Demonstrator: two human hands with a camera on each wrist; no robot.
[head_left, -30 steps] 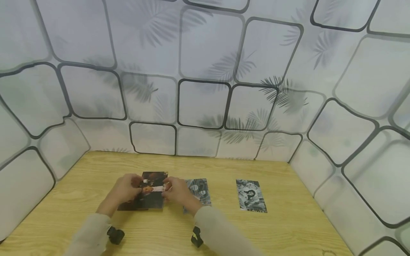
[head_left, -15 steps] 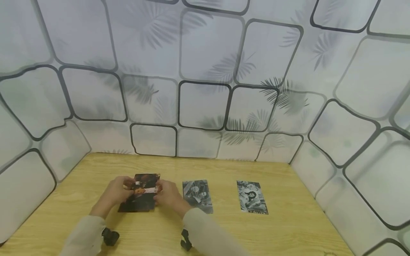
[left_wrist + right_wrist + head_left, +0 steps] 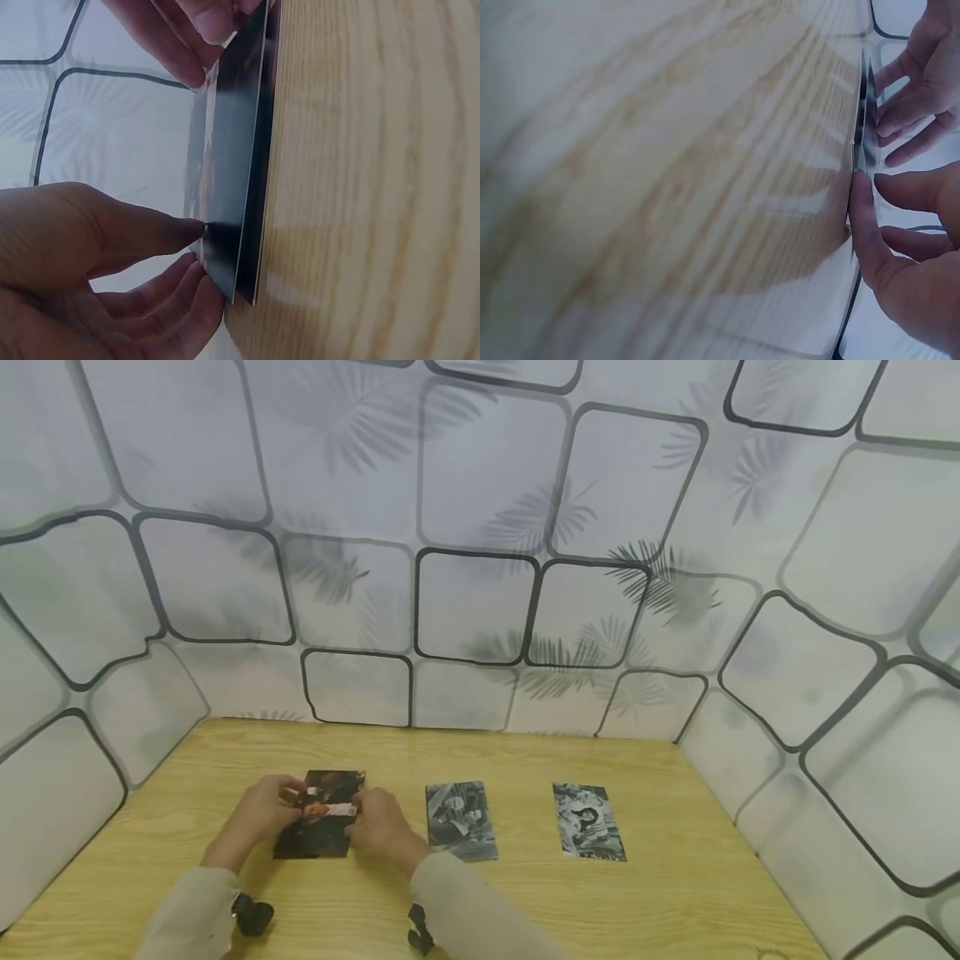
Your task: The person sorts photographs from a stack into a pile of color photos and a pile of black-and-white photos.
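Note:
A dark colour photo print with a pale and orange figure lies at the left of the table, between both hands. My left hand pinches its left edge between thumb and fingers. At the opposite edge, the thumb and fingers of my right hand grip the same print. In the left wrist view a second dark print shows just beneath the held one, a thin gap between them, close over the wood. From the head view that lower print is almost wholly covered.
Two black-and-white photo prints, a middle one and a right one, lie apart on the wooden table. A patterned wall covering encloses the table's back and sides.
Both hands have moved left with the dark print, which now lies over the lower print. The middle black-and-white print, earlier partly behind my right hand, shows whole.

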